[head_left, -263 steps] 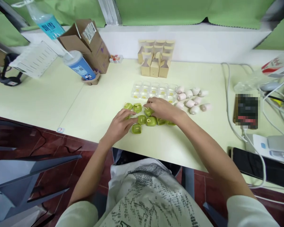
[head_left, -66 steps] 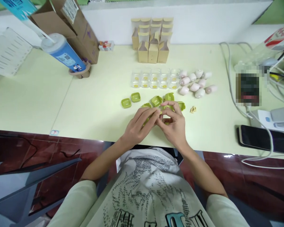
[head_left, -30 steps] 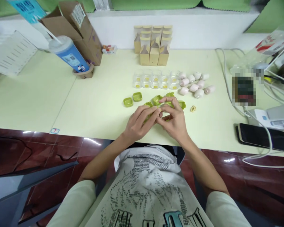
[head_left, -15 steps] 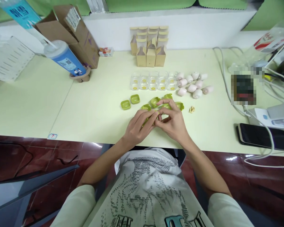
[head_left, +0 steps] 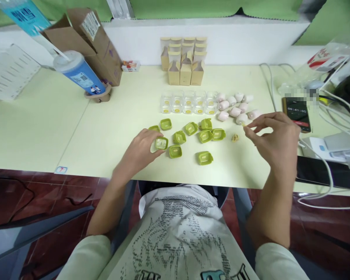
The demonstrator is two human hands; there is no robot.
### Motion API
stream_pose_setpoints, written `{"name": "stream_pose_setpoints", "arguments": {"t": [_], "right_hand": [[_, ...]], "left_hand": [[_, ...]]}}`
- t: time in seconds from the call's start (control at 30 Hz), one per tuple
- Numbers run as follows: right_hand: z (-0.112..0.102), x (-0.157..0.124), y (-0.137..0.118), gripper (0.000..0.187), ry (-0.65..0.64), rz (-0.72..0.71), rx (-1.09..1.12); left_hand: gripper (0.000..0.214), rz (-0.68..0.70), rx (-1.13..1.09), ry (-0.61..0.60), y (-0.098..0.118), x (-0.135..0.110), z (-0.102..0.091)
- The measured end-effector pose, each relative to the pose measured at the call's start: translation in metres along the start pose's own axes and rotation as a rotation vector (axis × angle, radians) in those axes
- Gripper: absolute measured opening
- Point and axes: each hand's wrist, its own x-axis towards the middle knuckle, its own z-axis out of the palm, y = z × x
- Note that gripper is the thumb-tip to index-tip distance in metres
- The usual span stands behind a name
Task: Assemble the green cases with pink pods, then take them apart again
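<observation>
My left hand (head_left: pixel 142 151) grips a small green square cup (head_left: pixel 161 143) by its sides, open side up, with something pale inside. Another green cup (head_left: pixel 154 128) is partly covered behind the fingers. Several more green cups (head_left: pixel 179 137) lie on the table between my hands, some with a shaped edge. To the right, my right hand (head_left: pixel 272 134) is raised above the table, thumb and fingertip pinching a tiny yellowish piece (head_left: pixel 244 124) too small to name. Below and left of that pinch lies a small heap of tan-yellow bits (head_left: pixel 235 137).
Clear plastic cups (head_left: pixel 188 110) with yellow marks stand in rows, beside several pale pink egg-shaped pieces (head_left: pixel 235 112). Open kraft boxes (head_left: pixel 186 76) stand behind. A blue drink cup (head_left: pixel 84 76) and a carton (head_left: pixel 111 62) are left; phones (head_left: pixel 297 112) and cables (head_left: pixel 272 87) are right.
My hands were together over the green cups and have moved apart. The left went left with a green cup; the right went right with a tiny yellowish piece.
</observation>
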Motion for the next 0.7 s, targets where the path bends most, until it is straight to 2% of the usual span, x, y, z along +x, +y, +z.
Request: {"name": "stream_pose_setpoints", "arguments": {"t": [0.1, 0.17, 0.3, 0.4, 0.47, 0.53, 0.6, 0.7], "right_hand": [[0.004, 0.005, 0.024, 0.025, -0.179, 0.035, -0.210], [0.009, 0.004, 0.023, 0.036, -0.217, 0.047, -0.254], [0.014, -0.004, -0.013, 0.043, -0.084, -0.104, -0.135], [0.021, -0.016, -0.049, 0.042, -0.205, -0.221, 0.053], [0.032, -0.026, -0.069, 0.036, -0.329, -0.333, 0.206], [0.048, -0.038, -0.083, 0.025, -0.380, -0.470, 0.291], [0.063, -0.047, -0.092, 0.018, -0.348, -0.559, 0.240], [0.075, -0.054, -0.096, 0.023, -0.254, -0.589, 0.123]], "left_hand": [[0.036, 0.007, 0.084, -0.083, -0.015, -0.005, 0.000], [0.049, 0.042, 0.146, -0.077, -0.012, -0.005, 0.001], [0.067, 0.179, 0.201, -0.117, 0.017, 0.000, 0.003], [0.050, 0.224, 0.275, -0.148, 0.038, 0.004, 0.010], [0.034, 0.227, 0.309, -0.111, 0.047, 0.005, 0.013], [0.026, 0.235, 0.270, -0.046, 0.053, 0.005, 0.011], [0.031, 0.248, 0.155, 0.013, 0.058, 0.006, 0.005], [0.039, 0.276, -0.032, 0.078, 0.063, 0.010, -0.003]]}}
